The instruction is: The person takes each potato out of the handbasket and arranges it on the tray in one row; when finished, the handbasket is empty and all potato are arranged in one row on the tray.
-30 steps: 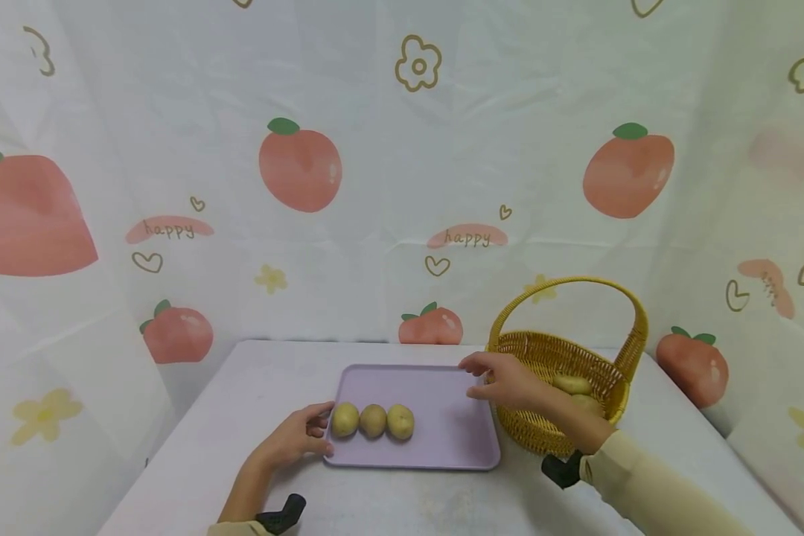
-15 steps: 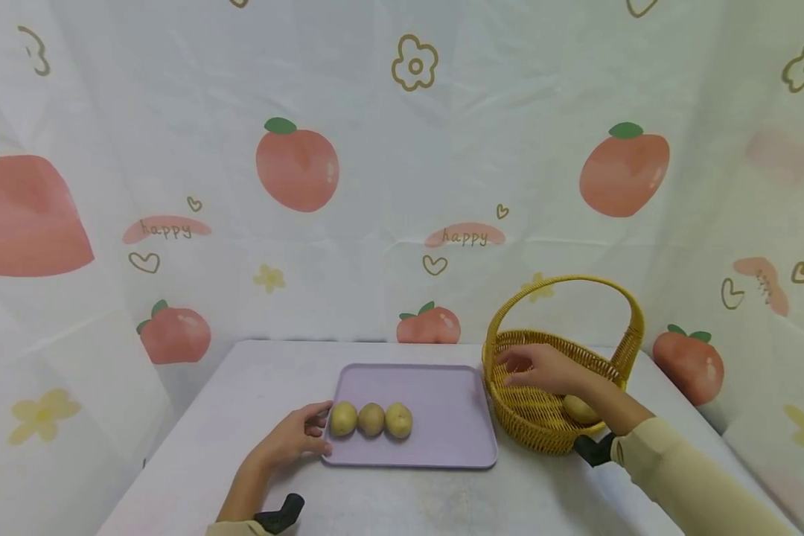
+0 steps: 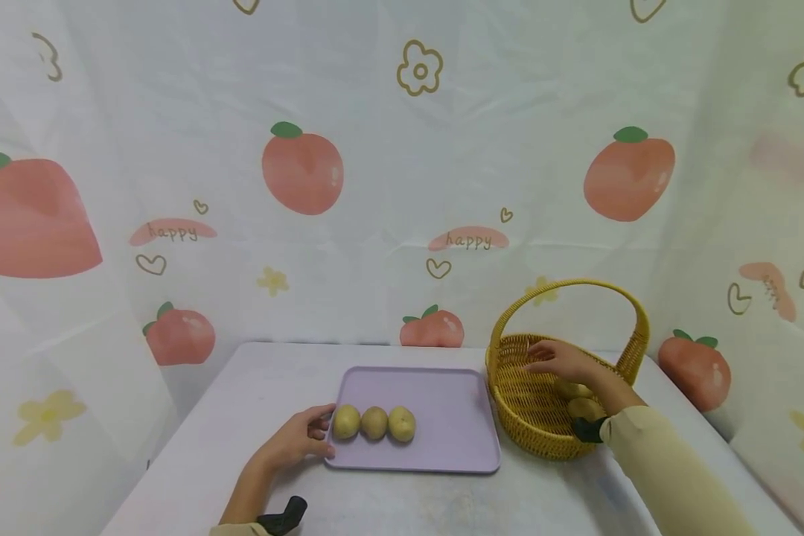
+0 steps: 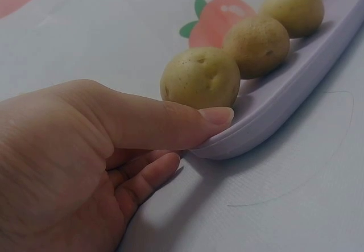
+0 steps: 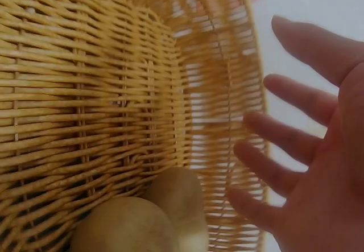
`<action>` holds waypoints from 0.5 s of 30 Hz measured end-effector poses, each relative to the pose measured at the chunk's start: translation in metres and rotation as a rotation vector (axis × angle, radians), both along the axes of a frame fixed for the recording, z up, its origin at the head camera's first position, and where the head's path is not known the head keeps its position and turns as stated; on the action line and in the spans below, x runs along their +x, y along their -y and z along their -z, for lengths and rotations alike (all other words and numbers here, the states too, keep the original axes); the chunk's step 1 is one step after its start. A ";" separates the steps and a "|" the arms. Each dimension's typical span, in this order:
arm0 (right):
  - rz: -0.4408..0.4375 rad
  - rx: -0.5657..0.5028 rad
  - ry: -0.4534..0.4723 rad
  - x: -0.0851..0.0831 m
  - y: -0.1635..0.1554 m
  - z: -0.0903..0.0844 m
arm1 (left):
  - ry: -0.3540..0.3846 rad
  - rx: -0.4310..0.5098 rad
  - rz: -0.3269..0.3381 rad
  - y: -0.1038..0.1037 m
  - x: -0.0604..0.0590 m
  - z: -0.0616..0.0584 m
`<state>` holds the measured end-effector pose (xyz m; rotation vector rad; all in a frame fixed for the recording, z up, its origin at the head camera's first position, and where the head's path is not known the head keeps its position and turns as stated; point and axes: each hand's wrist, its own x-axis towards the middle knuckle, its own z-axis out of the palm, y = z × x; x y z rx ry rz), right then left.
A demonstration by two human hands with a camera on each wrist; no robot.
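Three potatoes [image 3: 374, 422] lie in a row on a lilac tray [image 3: 447, 432]. My left hand [image 3: 298, 438] holds the tray's near left corner, its thumb [image 4: 170, 128] on the rim beside the leftmost potato [image 4: 200, 78] and its fingers curled under the edge. My right hand [image 3: 563, 361] is inside the yellow wicker basket [image 3: 536, 417], fingers [image 5: 296, 144] spread and holding nothing. Two potatoes [image 5: 153, 218] lie at the basket's bottom, just below that hand; both potatoes [image 3: 579, 400] are partly hidden by my arm in the head view.
The tray and basket stand on a pale table [image 3: 254, 387] with a white fruit-print cloth [image 3: 375, 186] hung behind and at both sides. The basket's tall arched handle [image 3: 576, 286] rises over my right hand.
My right hand has moved from over the tray's right edge into the basket, reaching down toward the potatoes there. The left hand and tray have stayed put.
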<state>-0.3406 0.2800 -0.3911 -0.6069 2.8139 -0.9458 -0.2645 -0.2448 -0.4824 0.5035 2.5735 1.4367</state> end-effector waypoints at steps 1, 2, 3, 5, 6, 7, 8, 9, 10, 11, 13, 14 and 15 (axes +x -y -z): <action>0.029 -0.007 0.018 0.000 -0.001 0.001 | -0.001 -0.001 -0.001 0.000 0.000 0.000; 0.051 -0.014 0.037 -0.001 -0.003 0.002 | -0.003 -0.003 -0.003 0.000 0.000 0.000; 0.076 -0.017 0.050 -0.001 -0.004 0.003 | -0.001 -0.005 -0.005 -0.001 0.001 0.001; 0.114 -0.024 0.071 -0.002 -0.006 0.004 | 0.004 -0.008 -0.009 -0.001 0.001 0.001; 0.126 -0.021 0.074 -0.002 -0.008 0.005 | 0.008 -0.010 -0.012 -0.001 0.001 0.001; 0.130 -0.016 0.076 -0.002 -0.010 0.006 | 0.011 -0.012 -0.014 -0.001 0.000 0.002; 0.133 -0.013 0.081 -0.002 -0.012 0.007 | 0.016 -0.014 -0.018 -0.002 0.000 0.002; 0.139 -0.010 0.085 -0.002 -0.014 0.008 | 0.022 -0.015 -0.021 -0.002 0.000 0.002; 0.138 -0.011 0.091 -0.002 -0.015 0.009 | 0.024 -0.018 -0.023 -0.002 0.000 0.001; 0.136 -0.008 0.096 -0.002 -0.016 0.010 | 0.025 -0.020 -0.026 -0.002 0.000 0.001; 0.136 0.002 0.107 -0.003 -0.018 0.011 | 0.024 -0.022 -0.030 -0.002 0.000 0.001; 0.132 0.004 0.114 -0.004 -0.018 0.012 | 0.023 -0.023 -0.032 -0.002 0.000 0.000; 0.123 0.014 0.118 -0.004 -0.018 0.013 | 0.021 -0.025 -0.033 -0.002 0.000 0.000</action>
